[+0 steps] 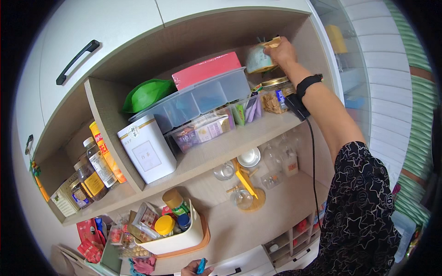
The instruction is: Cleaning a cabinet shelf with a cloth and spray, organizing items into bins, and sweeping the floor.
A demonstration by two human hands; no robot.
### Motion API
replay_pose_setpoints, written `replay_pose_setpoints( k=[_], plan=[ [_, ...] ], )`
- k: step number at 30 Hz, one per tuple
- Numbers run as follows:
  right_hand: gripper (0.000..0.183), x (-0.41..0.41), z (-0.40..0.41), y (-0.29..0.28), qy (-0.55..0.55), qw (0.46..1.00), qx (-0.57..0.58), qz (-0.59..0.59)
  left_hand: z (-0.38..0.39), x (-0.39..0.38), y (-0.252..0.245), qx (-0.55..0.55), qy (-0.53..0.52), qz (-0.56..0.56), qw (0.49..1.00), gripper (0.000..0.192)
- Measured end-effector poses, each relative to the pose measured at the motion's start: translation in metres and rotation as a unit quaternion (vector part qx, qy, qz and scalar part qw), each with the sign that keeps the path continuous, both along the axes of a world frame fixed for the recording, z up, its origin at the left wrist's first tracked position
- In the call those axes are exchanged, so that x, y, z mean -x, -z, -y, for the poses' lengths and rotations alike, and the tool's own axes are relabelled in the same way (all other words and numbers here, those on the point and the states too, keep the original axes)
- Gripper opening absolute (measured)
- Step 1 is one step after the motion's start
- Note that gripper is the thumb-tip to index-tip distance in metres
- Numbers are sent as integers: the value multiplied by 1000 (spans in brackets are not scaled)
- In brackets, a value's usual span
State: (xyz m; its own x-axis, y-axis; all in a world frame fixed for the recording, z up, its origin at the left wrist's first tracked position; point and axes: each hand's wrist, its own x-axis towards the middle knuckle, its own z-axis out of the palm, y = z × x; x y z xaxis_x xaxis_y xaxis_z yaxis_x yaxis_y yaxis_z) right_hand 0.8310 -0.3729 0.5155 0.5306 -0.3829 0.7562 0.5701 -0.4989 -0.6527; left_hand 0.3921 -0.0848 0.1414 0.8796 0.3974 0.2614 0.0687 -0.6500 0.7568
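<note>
My right hand reaches into the upper right corner of the cabinet shelf and grips a pale blue and yellow package, which is slightly blurred. Just below it stands a glass jar with a gold lid and dried pieces inside. To its left is a translucent divided bin with a pink-red packet on top. At the bottom edge, my left hand holds a small blue item, its kind not plain; most of that hand is cut off.
A white tin and a green bag occupy the shelf's left part. On the counter sit a cream basket of jars and a yellow cup rack with glassware. A black cable hangs from my right wrist.
</note>
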Motion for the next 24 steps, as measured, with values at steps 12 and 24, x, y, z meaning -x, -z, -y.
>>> replay_pose_setpoints(
  k=[12, 24],
  plan=[
    [65, -69, 21, 0, -117, 981, 141, -61, 5, -13, 13, 77, -7, -22, 997, 27],
    [54, -53, 27, 2, -25, 967, 234, -93, 12, -24, 25, 100, 21, -16, 995, 26]
  ],
)
